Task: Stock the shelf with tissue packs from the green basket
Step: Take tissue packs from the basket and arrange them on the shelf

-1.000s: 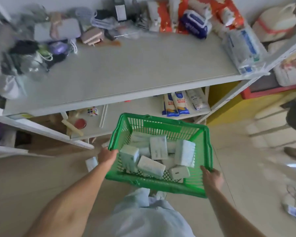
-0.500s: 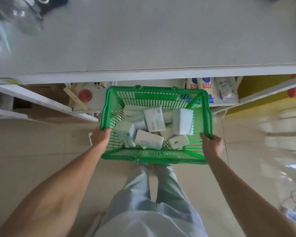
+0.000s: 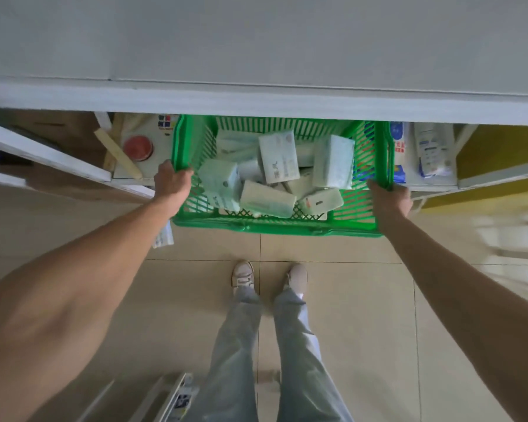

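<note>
The green basket hangs in front of me, its far end tucked under the front edge of the white upper shelf. Several pale tissue packs lie jumbled inside it. My left hand grips the basket's left rim. My right hand grips its right rim. The upper shelf's visible surface is bare grey-white.
A lower shelf behind the basket holds blue-and-white packets on the right and a red disc, a wooden stick and a puzzle cube on the left. Tiled floor and my feet lie below. A rack corner sits at the bottom.
The basket has moved forward and under the upper shelf's edge. My view has tilted down, so the goods at the back of the shelf are out of sight and my feet now show.
</note>
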